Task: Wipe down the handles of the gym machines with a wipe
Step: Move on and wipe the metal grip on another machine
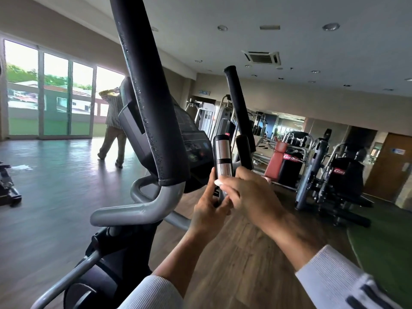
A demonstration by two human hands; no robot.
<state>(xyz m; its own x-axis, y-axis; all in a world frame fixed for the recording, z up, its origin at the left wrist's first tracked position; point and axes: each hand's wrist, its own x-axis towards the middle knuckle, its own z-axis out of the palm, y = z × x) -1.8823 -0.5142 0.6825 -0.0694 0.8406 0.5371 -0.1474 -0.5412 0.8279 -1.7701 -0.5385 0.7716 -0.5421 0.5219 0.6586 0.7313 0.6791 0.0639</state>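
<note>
Both my hands, left (206,210) and right (249,192), have fingers curled round the short metal-banded handle (222,156) just below the console (194,143); the wipe (220,182), I judge, should twist fully round it.

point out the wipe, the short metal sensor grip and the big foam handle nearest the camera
wipe (219,182): head view, white edge showing at the right hand's fingertips
short metal sensor grip (221,152): head view, upper shiny metal band
big foam handle (153,103): head view, middle of its black padding
</note>
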